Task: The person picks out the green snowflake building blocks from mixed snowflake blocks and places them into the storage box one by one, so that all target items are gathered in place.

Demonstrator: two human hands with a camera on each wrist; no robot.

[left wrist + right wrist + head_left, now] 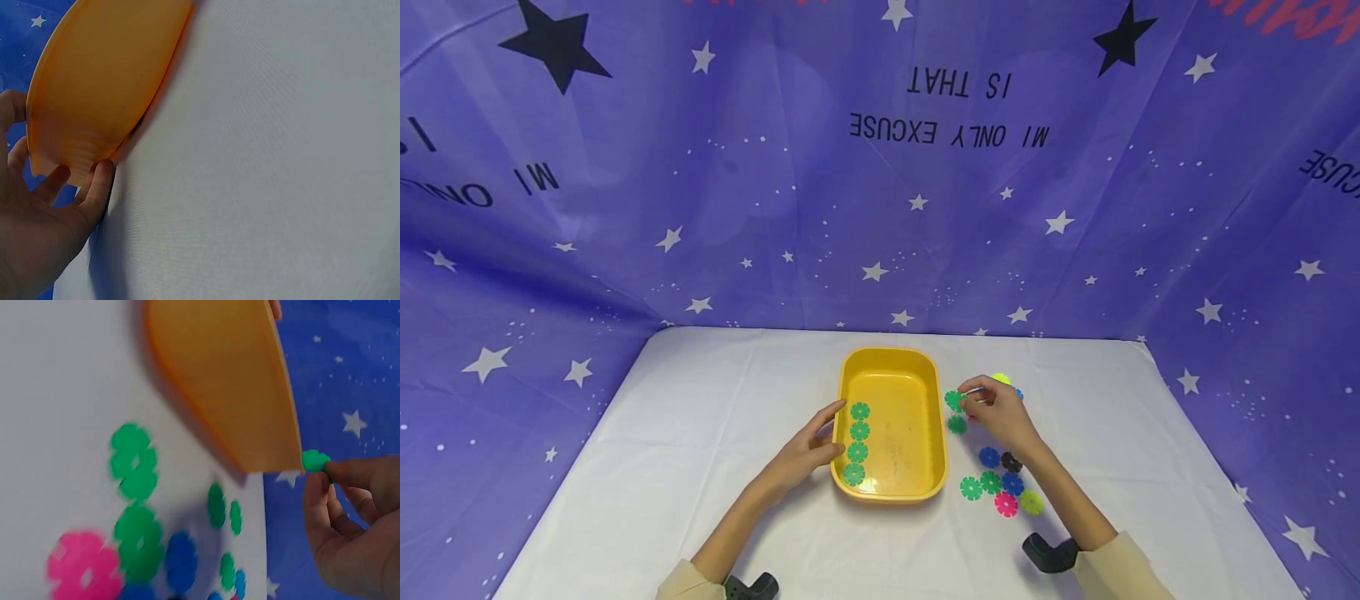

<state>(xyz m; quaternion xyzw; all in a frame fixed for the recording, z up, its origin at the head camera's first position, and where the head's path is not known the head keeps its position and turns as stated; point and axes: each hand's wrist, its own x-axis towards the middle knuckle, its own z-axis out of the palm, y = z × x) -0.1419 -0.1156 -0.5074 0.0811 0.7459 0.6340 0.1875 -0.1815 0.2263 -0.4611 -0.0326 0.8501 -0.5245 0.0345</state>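
A yellow plastic tray (891, 492) stands on the white table, with several green notched discs (857, 452) in a column along its left side. My left hand (801, 454) rests against the tray's left side, fingers spread along the wall and one fingertip at the rim. In the left wrist view the tray wall (106, 81) meets those fingertips. Right of the tray, my right hand (1000, 417) pinches a green notched disc (315, 460) between thumb and forefinger. From the right wrist, this disc appears close to the tray's rim.
Loose discs lie right of the tray: green (971, 488), blue (989, 457), pink (1006, 504), yellow-green (1032, 502) and black (1012, 462). A yellow disc (1001, 378) lies partly behind the right hand. A purple star-printed cloth (880, 208) hangs behind the table.
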